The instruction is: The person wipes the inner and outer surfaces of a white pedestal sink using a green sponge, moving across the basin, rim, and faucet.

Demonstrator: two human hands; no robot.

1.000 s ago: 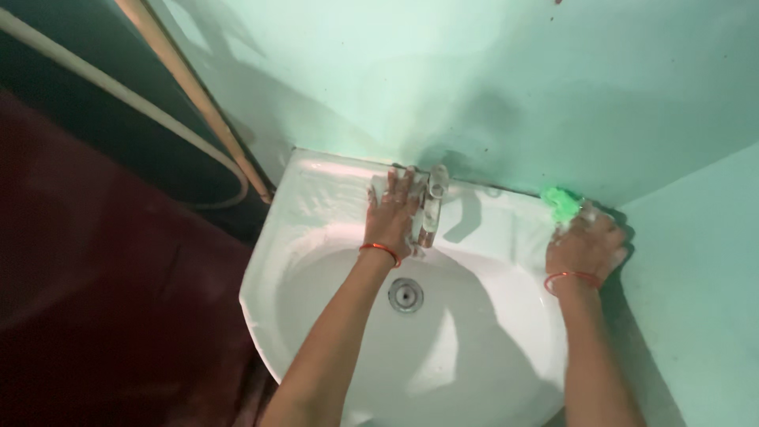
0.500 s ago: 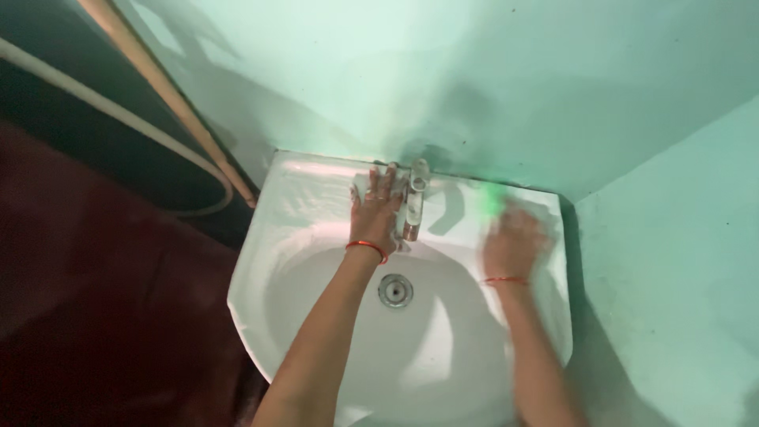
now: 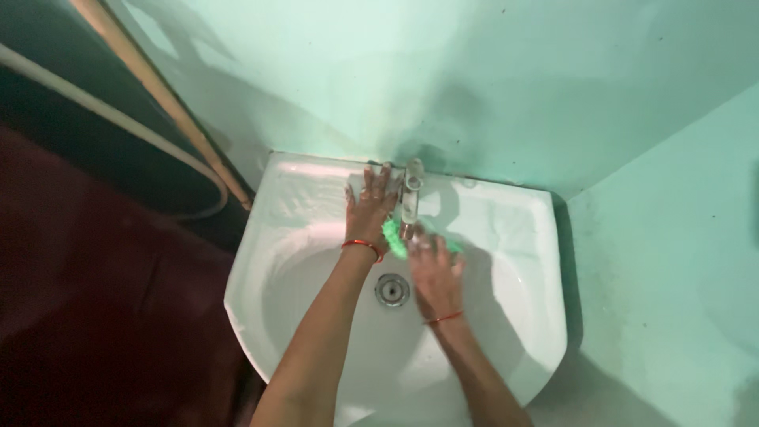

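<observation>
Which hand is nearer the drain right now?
Right. The right hand, holding a green scrubber, is just right of the drain over the basin; the left hand rests flat on the sink ledge beside the tap.

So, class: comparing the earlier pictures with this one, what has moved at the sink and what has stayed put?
The right hand has carried the green scrubber from the sink's back right corner leftward to just under the tap. The left hand stays flat on the ledge beside the tap; the drain is unchanged.
</observation>
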